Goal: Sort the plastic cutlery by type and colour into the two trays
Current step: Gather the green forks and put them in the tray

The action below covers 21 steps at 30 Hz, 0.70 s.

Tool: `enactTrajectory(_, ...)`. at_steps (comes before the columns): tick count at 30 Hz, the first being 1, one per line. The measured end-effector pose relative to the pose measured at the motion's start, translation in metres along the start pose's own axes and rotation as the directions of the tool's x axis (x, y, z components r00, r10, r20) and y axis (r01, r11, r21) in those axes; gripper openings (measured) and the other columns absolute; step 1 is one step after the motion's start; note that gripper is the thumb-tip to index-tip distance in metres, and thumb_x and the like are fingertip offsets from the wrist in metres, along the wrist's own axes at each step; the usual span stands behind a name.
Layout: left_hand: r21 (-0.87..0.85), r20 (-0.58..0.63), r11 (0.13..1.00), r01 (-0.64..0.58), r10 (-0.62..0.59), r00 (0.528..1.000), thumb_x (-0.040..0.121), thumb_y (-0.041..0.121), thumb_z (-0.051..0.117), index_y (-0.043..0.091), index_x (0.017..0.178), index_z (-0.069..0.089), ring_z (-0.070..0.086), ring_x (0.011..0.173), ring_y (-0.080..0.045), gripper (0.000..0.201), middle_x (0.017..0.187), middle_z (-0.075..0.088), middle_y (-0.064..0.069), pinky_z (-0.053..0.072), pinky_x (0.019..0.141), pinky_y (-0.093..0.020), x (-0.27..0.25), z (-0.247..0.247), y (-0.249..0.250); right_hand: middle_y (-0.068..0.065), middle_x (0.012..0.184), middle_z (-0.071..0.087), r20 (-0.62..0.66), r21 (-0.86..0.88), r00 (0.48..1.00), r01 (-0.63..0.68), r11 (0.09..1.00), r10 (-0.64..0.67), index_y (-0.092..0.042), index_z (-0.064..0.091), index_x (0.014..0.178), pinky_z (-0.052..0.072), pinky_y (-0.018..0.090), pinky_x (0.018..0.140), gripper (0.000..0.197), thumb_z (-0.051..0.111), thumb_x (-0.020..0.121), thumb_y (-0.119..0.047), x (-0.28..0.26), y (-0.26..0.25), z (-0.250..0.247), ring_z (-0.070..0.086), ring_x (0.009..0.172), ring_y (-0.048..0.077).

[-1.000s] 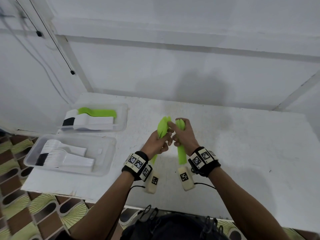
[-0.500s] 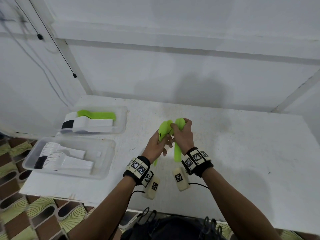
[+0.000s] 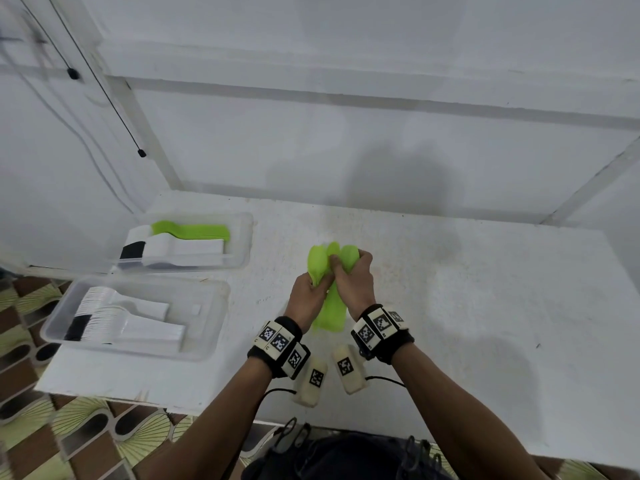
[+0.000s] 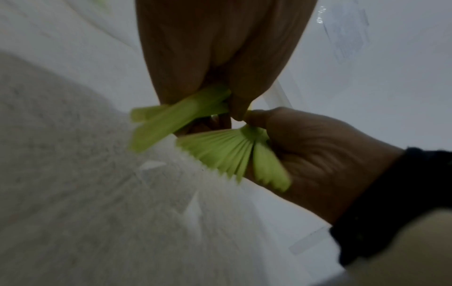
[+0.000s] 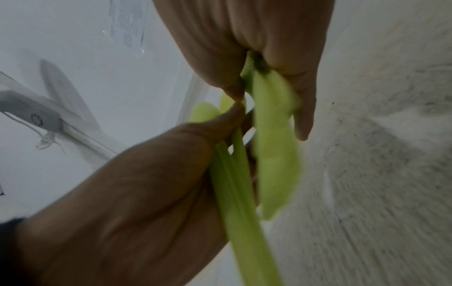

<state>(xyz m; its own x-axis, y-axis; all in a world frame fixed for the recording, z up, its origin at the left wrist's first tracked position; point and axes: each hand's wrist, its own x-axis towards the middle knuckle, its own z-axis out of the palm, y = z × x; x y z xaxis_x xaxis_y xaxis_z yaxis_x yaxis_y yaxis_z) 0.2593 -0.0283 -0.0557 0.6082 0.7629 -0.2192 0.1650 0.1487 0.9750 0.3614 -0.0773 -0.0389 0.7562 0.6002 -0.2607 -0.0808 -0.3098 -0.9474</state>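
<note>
Over the middle of the white table (image 3: 485, 306) both hands hold lime-green plastic spoons (image 3: 320, 263), bowls up and handles down. My left hand (image 3: 306, 296) grips one bundle and my right hand (image 3: 355, 284) grips the other, thumbs meeting between them. In the left wrist view the left hand (image 4: 220, 58) holds a few handles (image 4: 171, 123), and the right hand (image 4: 305, 151) holds a fan of several handles (image 4: 227, 154). In the right wrist view the right hand (image 5: 244, 38) and left hand (image 5: 146, 183) each wrap green handles (image 5: 239, 193).
Two clear trays stand at the table's left. The far tray (image 3: 242, 237) holds green cutlery (image 3: 194, 230) beside white cutlery (image 3: 180, 245). The near tray (image 3: 214, 327) holds stacks of white cutlery (image 3: 131, 317). A patterned floor (image 3: 69, 427) shows below the table's front edge.
The two green bundles, held apart a second ago, are now pressed side by side. Both hands have closed in on each other with the thumbs touching.
</note>
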Motion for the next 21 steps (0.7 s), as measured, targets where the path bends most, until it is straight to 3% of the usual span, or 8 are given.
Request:
enactTrajectory(2, 0.069, -0.012, 0.998, 0.010, -0.009, 1.000, 0.106, 0.030, 0.052, 0.009, 0.110, 0.075, 0.064, 0.067, -0.014, 0.032, 0.078, 0.071, -0.005, 0.054, 0.065, -0.031, 0.003, -0.007, 0.000, 0.006, 0.107, 0.071, -0.012, 0.039, 1.000, -0.002, 0.999, 0.003, -0.020, 0.036, 0.121, 0.055, 0.036, 0.079, 0.036, 0.060, 0.100, -0.037, 0.004, 0.001, -0.005, 0.069, 0.087, 0.016)
enactTrajectory(4, 0.073, -0.026, 0.996, 0.047, -0.045, 0.999, 0.108, 0.031, 0.048, 0.008, 0.110, 0.073, 0.048, 0.054, -0.011, 0.035, 0.062, 0.052, 0.003, 0.042, 0.055, -0.024, 0.006, -0.016, 0.000, 0.002, 0.096, 0.077, -0.009, 0.094, 1.000, 0.009, 0.995, -0.008, -0.017, 0.037, 0.123, 0.059, 0.042, 0.083, 0.038, 0.060, 0.100, -0.036, 0.010, 0.005, -0.009, 0.074, 0.087, 0.016)
enactTrajectory(7, -0.075, -0.001, 0.992, 0.102, -0.103, 0.995, 0.109, 0.026, 0.045, 0.005, 0.102, 0.063, 0.035, 0.048, -0.008, 0.029, 0.064, 0.036, 0.004, 0.031, 0.046, -0.021, 0.008, -0.025, 0.006, -0.002, 0.102, 0.077, 0.071, 0.074, 0.997, 0.004, 0.997, -0.009, -0.020, 0.041, 0.119, 0.056, 0.046, 0.093, 0.045, 0.065, 0.093, -0.050, 0.016, 0.007, -0.012, 0.072, 0.099, 0.018)
enactTrajectory(10, -0.086, 0.029, 0.991, 0.098, -0.096, 0.995, 0.109, 0.026, 0.044, 0.014, 0.088, 0.045, 0.032, 0.046, -0.006, 0.024, 0.067, 0.039, 0.001, 0.027, 0.043, -0.020, 0.007, -0.026, 0.014, 0.005, 0.109, 0.073, 0.181, 0.160, 0.983, -0.058, 0.985, 0.029, -0.019, 0.048, 0.117, 0.054, 0.051, 0.099, 0.045, 0.072, 0.090, -0.046, 0.014, 0.003, -0.007, 0.070, 0.108, 0.024)
enactTrajectory(14, -0.007, 0.100, 0.997, 0.078, -0.077, 0.992, 0.108, 0.032, 0.046, 0.014, 0.114, 0.043, 0.033, 0.048, -0.009, 0.019, 0.068, 0.045, 0.005, 0.025, 0.044, -0.023, 0.003, -0.028, 0.018, 0.010, 0.100, 0.069, 0.299, 0.190, 0.954, -0.085, 0.978, 0.025, -0.006, 0.052, 0.119, 0.055, 0.051, 0.088, 0.041, 0.067, 0.095, -0.036, 0.010, -0.005, -0.001, 0.070, 0.099, 0.032)
enactTrajectory(16, 0.026, 0.137, 0.998, 0.061, -0.064, 0.988, 0.108, 0.033, 0.047, 0.017, 0.116, 0.041, 0.032, 0.048, -0.009, 0.018, 0.067, 0.045, 0.007, 0.025, 0.043, -0.023, 0.002, -0.030, 0.021, 0.016, 0.106, 0.066, 0.340, 0.225, 0.938, -0.143, 0.964, 0.060, -0.002, 0.051, 0.125, 0.056, 0.053, 0.084, 0.042, 0.065, 0.098, -0.032, 0.010, -0.006, 0.000, 0.068, 0.093, 0.034)
enactTrajectory(18, 0.034, 0.149, 0.998, 0.055, -0.060, 0.987, 0.108, 0.032, 0.047, 0.016, 0.109, 0.046, 0.034, 0.048, -0.009, 0.017, 0.067, 0.045, 0.008, 0.026, 0.042, -0.023, 0.002, -0.031, 0.023, 0.019, 0.113, 0.066, 0.351, 0.233, 0.935, -0.150, 0.961, 0.061, -0.004, 0.050, 0.127, 0.058, 0.052, 0.084, 0.042, 0.065, 0.099, -0.031, 0.007, -0.004, 0.002, 0.069, 0.096, 0.032)
enactTrajectory(21, 0.070, 0.131, 0.996, 0.055, -0.063, 0.989, 0.107, 0.039, 0.050, 0.009, 0.091, 0.053, 0.041, 0.051, -0.012, 0.033, 0.062, 0.046, 0.007, 0.035, 0.045, -0.025, 0.006, -0.033, 0.022, 0.009, 0.110, 0.066, 0.292, 0.201, 0.956, -0.038, 0.979, -0.022, -0.013, 0.048, 0.127, 0.058, 0.046, 0.085, 0.036, 0.064, 0.100, -0.030, -0.001, 0.003, 0.008, 0.068, 0.093, 0.022)
